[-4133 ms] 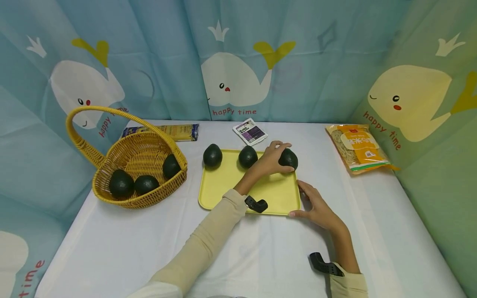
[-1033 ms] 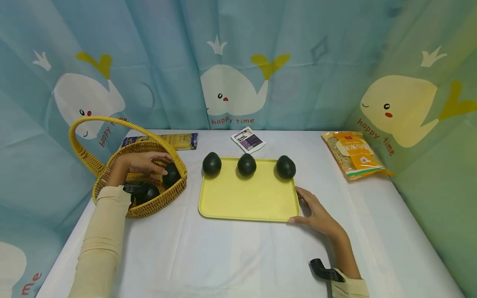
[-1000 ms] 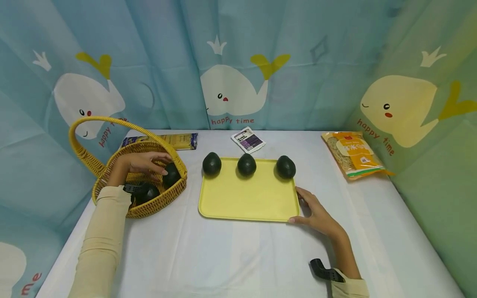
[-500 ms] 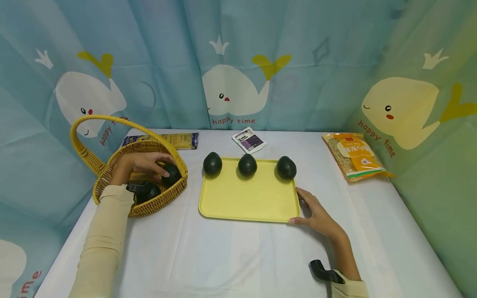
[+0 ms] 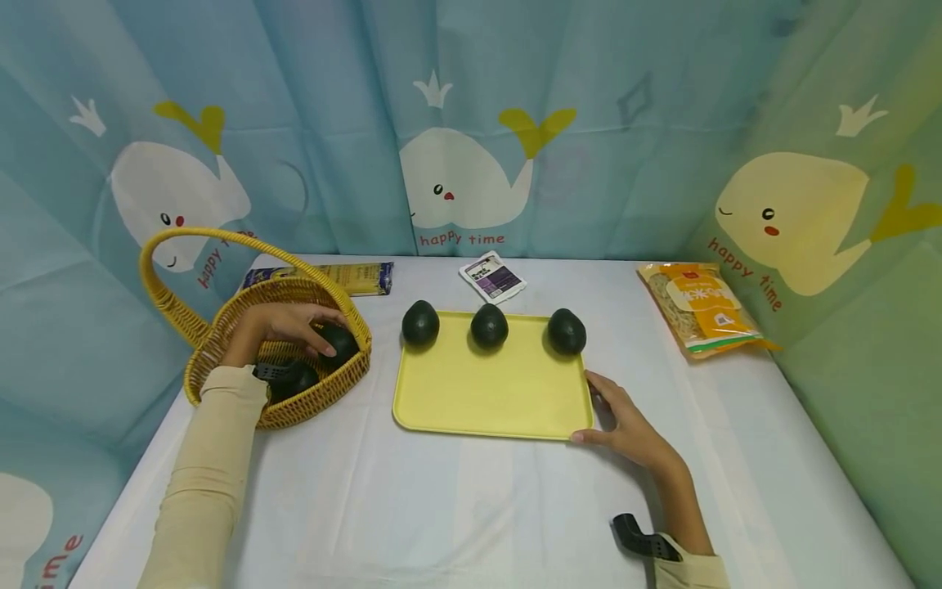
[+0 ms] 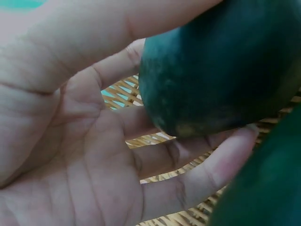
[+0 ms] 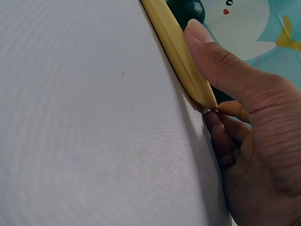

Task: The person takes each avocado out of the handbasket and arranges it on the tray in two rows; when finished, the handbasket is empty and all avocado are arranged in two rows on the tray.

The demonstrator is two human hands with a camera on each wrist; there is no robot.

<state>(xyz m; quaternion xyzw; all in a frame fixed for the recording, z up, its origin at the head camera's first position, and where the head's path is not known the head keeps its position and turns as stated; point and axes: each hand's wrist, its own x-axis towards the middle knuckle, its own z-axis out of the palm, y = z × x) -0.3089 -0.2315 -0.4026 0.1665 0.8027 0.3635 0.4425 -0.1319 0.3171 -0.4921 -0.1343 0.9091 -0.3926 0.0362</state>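
The avocado [image 5: 339, 348] was inside the basket [image 5: 324, 394], against its right end, pinched between thumb and fingers of the left hand [image 5: 287, 324]. Only the left wrist view showed the fingers bent along the fruit's far side, the palm clear of it, and a second avocado [image 6: 269, 183] just beside the fingertips; whether the held one had left the basket's bottom could not be told.

The right hand [image 5: 630, 428] gripped the near right corner of the tray [image 5: 486, 393]. The right wrist view revealed its thumb over the rim and fingers curled at the corner, partly hidden from the head view. Three avocados [image 5: 489, 326] stood along the tray's far edge.

Behind lay a card [image 5: 493, 278], a long packet [image 5: 356, 279] and an orange bag [image 5: 702, 309], their print too small to read; the curtain [image 5: 338, 123] said "happy time" in red.

About four seconds earlier, the left hand was on the tray's rightmost avocado; since half a second ago, its thumb had shifted slightly farther across the fruit in the basket.
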